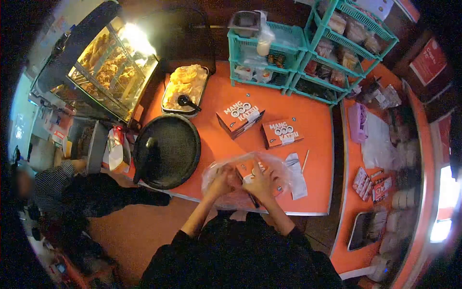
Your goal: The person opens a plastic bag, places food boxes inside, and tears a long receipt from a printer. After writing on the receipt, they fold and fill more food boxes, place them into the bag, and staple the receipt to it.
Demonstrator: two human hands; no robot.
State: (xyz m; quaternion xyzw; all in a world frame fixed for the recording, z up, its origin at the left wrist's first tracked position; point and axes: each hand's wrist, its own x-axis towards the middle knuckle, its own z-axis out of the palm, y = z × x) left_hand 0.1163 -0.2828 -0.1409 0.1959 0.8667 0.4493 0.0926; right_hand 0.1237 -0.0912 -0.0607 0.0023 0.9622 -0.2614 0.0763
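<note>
A clear plastic bag (285,179) lies spread at the counter's front edge, around an orange takeout box (246,168) with white lettering. My left hand (224,181) has its fingers curled on the bag's left side. On the box's right side, my right hand (260,181) grips the plastic, partly covering the box. Beyond the bag sit two more closed boxes, one box (239,119) at the left and another box (283,133) at the right. A white paper slip (296,176) and a thin wooden stick (305,160) are right of the bag.
A round black pan (167,150) and a tray of yellow food (185,86) with a black ladle (188,101) stand left on the orange counter (317,192). Behind are a lit food warmer (107,67) and green racks (293,79). Another person (57,192) works at the left.
</note>
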